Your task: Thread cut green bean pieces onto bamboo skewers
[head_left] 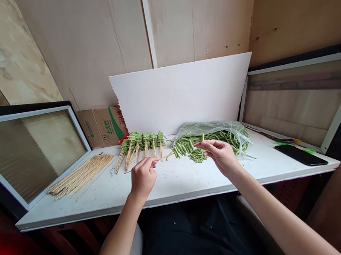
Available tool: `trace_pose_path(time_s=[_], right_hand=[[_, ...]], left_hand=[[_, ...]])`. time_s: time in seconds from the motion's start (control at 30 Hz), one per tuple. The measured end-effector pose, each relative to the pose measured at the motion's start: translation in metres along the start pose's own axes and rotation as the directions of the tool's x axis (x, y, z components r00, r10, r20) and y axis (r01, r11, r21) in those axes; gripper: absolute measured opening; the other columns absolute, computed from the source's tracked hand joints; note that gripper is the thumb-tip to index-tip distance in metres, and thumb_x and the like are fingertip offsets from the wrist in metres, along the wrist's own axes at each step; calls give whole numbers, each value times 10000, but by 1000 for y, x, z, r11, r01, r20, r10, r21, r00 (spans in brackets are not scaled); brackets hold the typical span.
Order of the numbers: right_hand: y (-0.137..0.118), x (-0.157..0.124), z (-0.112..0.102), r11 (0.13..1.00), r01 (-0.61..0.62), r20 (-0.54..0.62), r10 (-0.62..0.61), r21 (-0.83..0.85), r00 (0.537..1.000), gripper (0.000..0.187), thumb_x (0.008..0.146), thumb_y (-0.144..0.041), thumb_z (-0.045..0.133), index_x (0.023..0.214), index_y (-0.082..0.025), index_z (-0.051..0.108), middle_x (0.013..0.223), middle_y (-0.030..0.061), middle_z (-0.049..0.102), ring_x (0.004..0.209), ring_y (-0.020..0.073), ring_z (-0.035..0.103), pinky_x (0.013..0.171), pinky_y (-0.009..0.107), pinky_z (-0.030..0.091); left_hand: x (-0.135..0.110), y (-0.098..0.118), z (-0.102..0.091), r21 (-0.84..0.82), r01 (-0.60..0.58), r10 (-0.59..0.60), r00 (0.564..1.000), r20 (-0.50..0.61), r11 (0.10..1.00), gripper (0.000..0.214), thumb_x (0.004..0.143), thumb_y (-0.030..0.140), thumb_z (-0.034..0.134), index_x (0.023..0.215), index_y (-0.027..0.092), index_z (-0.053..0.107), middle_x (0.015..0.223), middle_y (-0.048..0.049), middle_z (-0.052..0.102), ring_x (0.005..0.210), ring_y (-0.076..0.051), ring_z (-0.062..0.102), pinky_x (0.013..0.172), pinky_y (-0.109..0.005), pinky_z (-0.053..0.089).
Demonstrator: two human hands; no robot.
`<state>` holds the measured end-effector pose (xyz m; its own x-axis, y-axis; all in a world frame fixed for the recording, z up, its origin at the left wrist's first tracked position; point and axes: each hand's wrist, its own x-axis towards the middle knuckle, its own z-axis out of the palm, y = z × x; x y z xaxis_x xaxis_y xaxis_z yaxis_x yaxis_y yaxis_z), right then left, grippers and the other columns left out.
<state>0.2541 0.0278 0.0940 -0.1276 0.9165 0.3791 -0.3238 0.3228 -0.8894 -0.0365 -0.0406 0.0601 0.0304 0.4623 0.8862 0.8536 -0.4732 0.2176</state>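
My left hand (143, 175) is closed on the blunt end of a bamboo skewer (164, 157), which points right across the table. Several short pieces of green bean (182, 149) are threaded side by side along its far part. At the skewer's tip, my right hand (222, 156) pinches another green bean piece (203, 138) between thumb and fingers. I cannot tell whether the tip has gone into that piece. Just below lies a small pile of cut bean pieces (197, 155). Behind my right hand, long green beans (228, 137) fill a clear plastic bag (209, 126).
Finished bean skewers (143, 140) are stacked at the back, sticks toward me. Bare bamboo skewers (79, 175) lie left on the white table (180, 186). A black phone (301, 154) and green-handled scissors (284, 141) lie right. A cardboard box (102, 126) and white board (185, 95) stand behind.
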Motion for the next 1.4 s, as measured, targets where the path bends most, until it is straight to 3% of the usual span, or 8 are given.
trace_pose_path(time_s=[0.53,0.8,1.03,1.23,1.4], right_hand=[[-5,-2,-1,992,33,48,-27,-121,998,344,768,-538,896,870,-216,834,1048,136,831,1122,343,755,635,312,546],[-3,-1,-4,989,73,65,-65,-129,996,351,756,-528,910,883,-212,826,1039,135,831,1075,333,762,661,336,561],[-3,-3,0,983,132,71,-123,-130,990,322,738,-502,932,861,-229,812,1033,125,835,1060,332,768,652,340,566],[-11,-5,5,992,94,77,-87,-84,993,360,672,-510,968,812,-230,791,1011,119,837,1118,351,761,825,412,616],[-14,-5,5,993,96,94,-89,-74,992,378,644,-525,980,793,-236,787,959,109,831,1093,349,763,789,403,612]], left_hand=[[1,-3,-2,-2,-37,37,999,14,999,463,736,-111,427,918,187,732,763,-10,719,745,-166,719,660,-236,512],[2,-3,-5,-23,-10,12,993,121,1000,362,800,-69,465,891,190,700,846,-40,761,755,-177,706,665,-251,490],[5,-6,-9,-10,8,-6,972,236,1000,335,825,-56,448,859,193,671,792,-34,708,669,-160,612,640,-249,442],[4,-6,-9,-18,16,-9,950,313,1000,300,874,-27,460,888,186,671,844,-45,728,710,-169,640,639,-255,420],[3,-2,-8,0,42,-39,929,369,999,313,882,-21,446,893,187,680,823,-43,721,684,-169,619,619,-256,407]])
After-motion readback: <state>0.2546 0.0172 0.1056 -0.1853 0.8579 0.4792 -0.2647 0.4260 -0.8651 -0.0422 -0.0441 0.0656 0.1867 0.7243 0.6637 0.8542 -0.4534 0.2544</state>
